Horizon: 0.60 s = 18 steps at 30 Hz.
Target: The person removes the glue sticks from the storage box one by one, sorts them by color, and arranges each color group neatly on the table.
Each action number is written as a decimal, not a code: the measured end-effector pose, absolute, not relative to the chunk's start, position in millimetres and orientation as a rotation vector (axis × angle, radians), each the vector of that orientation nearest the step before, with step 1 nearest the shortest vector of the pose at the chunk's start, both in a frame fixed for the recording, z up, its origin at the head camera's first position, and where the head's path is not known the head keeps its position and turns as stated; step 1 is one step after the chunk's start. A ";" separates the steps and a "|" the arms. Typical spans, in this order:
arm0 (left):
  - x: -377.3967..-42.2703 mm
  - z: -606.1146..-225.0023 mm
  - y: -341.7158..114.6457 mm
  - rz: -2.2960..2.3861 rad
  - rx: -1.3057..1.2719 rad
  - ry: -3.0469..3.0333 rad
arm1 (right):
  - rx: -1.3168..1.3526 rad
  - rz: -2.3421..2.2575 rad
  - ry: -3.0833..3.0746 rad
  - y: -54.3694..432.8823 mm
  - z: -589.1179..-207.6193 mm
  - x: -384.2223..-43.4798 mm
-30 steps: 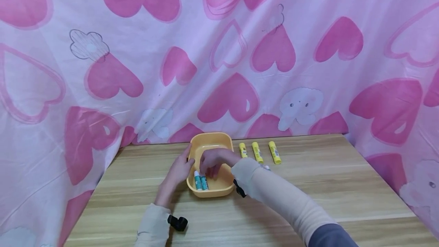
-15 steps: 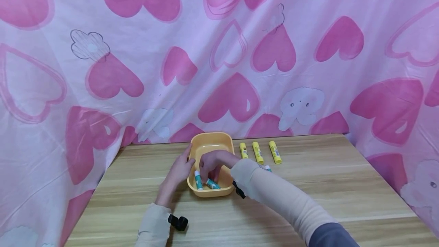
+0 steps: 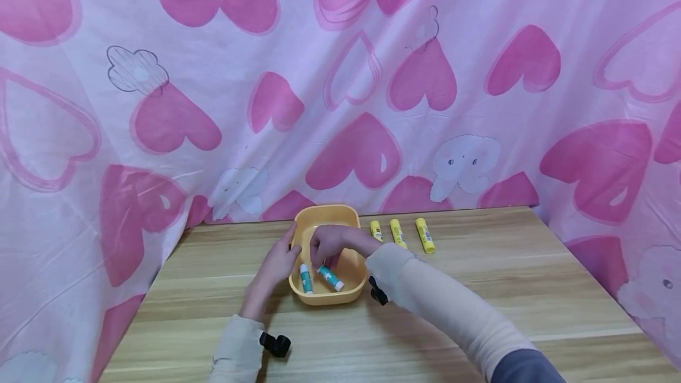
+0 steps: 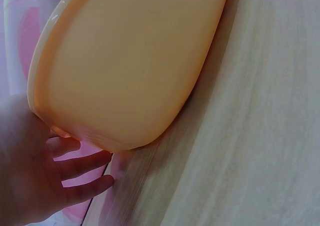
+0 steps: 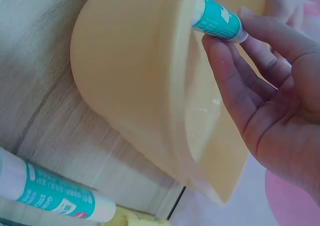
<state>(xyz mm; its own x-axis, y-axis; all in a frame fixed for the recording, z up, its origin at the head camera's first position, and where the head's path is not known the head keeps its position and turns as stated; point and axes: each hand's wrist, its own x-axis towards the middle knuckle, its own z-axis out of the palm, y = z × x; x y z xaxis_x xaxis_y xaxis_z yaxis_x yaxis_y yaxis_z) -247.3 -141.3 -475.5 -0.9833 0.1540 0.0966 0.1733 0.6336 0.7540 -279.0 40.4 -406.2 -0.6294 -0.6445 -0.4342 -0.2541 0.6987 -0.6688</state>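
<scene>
A yellow-orange plastic basin (image 3: 330, 299) stands on the wooden table. My left hand (image 3: 278, 262) holds its left wall, thumb over the rim and fingers along the outside (image 4: 87, 166). Inside the basin, my right hand (image 3: 327, 241) pinches a teal glue stick (image 5: 218, 20) by one white end between thumb and fingers. That stick slants toward the front right in the head view. A second teal glue stick (image 3: 305, 279) lies by the basin's left wall.
Right of the basin, three yellow glue sticks (image 3: 425, 235) lie in a row near the table's back edge. Another teal glue stick (image 5: 57, 193) lies on the table beside the basin in the right wrist view. A pink heart-patterned cloth (image 3: 353, 152) hangs behind.
The two teal glue sticks lay side by side; my right hand has swung one away to the right and raised it a little. The left hand keeps its hold on the basin.
</scene>
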 end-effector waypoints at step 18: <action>-247.8 -476.8 -139.8 -1.293 -0.271 -2.823 | -0.747 -1.085 2.277 85.1 -395.7 -275.0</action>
